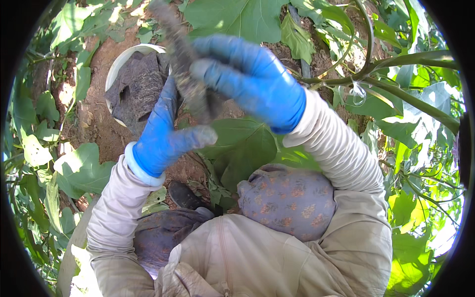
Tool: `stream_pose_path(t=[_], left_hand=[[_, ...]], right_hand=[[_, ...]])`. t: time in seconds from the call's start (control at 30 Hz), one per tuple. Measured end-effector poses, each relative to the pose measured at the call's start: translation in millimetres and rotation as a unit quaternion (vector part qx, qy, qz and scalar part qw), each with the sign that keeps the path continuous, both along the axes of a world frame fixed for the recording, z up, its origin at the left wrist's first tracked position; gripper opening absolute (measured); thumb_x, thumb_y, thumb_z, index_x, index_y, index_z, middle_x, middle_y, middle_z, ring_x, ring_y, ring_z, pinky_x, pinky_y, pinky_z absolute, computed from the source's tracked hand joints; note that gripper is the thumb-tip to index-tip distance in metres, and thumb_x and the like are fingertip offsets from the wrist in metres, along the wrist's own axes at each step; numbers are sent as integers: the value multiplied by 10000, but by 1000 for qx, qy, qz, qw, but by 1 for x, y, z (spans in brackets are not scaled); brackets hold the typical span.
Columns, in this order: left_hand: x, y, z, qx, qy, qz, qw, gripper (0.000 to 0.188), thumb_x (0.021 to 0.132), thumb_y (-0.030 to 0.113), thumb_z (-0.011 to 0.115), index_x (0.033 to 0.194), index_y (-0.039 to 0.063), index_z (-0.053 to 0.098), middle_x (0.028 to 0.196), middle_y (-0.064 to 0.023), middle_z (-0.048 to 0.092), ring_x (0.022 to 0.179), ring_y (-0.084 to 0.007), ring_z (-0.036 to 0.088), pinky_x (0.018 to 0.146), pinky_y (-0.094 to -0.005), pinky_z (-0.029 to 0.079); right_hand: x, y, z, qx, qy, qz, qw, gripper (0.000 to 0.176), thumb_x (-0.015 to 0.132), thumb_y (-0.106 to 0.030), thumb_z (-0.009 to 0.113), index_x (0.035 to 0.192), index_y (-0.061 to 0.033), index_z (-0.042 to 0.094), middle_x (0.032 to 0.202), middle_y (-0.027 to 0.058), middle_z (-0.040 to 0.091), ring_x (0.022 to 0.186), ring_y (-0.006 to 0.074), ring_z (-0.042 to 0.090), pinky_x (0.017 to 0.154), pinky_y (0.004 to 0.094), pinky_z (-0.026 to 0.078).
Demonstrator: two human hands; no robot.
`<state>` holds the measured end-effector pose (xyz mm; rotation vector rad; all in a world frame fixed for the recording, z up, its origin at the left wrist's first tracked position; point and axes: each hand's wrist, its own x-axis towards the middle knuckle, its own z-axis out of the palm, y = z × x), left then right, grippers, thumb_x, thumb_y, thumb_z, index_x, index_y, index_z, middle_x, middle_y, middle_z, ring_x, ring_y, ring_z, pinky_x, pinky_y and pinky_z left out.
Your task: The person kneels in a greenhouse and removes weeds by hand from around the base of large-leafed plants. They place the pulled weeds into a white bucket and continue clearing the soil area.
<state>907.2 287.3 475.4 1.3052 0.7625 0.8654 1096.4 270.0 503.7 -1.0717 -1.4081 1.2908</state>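
Observation:
A dark, worn strip of cloth-like material (185, 70) crosses the space between my hands, blurred by motion. My right hand (256, 85), in a blue glove with soiled fingertips, pinches this strip between thumb and fingers. On the strip's other side is my left hand (163, 130), also blue-gloved, its thumb spread away from its fingers. The ends of those fingers are partly hidden behind the strip, so whether they touch it is unclear. Just beyond my left hand stands a white bucket (113, 76), with dark, frayed cloth pieces (141, 85) heaped in it and hanging over its rim.
Thick branching plant stems (371, 70) reach in from the right, with clear string (358, 92) tied around one. Broad green leaves (241, 148) hang low between my hands and my knees. Bare reddish soil (94, 122) surrounds the bucket. One dark shoe (185, 195) shows below.

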Motion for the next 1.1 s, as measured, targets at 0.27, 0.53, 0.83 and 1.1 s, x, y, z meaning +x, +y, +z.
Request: stream_pose_path(t=[0.27,0.53,0.83,1.1], left_hand=[[-84,-31,-28,-238,58,197,949,441,857,49,608,1277,17,477,1246,-120,551,1155,-242,527,1008,-375,407],[-111,-74,-34,-257,76,354,896,421,928,106,523,1321,-10,424,1331,-150,490,1235,-257,473,1057,-412,369],[-119,-93,-35,-289,97,394,867,483,938,133,516,1373,-5,359,1357,-149,468,1270,-261,435,1078,-422,339],[-113,-84,-36,-313,94,381,865,452,937,111,516,1355,-2,388,1343,-135,484,1262,-249,442,1076,-408,343]], right_hand=[[168,-122,-156,-433,219,94,869,292,866,-210,566,1022,19,657,1008,195,674,808,248,692,651,302,565],[203,-50,-307,-335,-668,-43,663,557,924,-226,409,1456,-172,255,1165,238,578,1033,388,588,874,486,470],[237,-36,-349,-504,-625,21,595,525,955,-339,296,1466,-246,228,1303,216,505,1148,406,527,995,466,411],[254,-48,-348,-400,-669,-32,625,503,950,-428,303,1440,-316,283,1195,211,580,1077,379,578,974,477,420]])
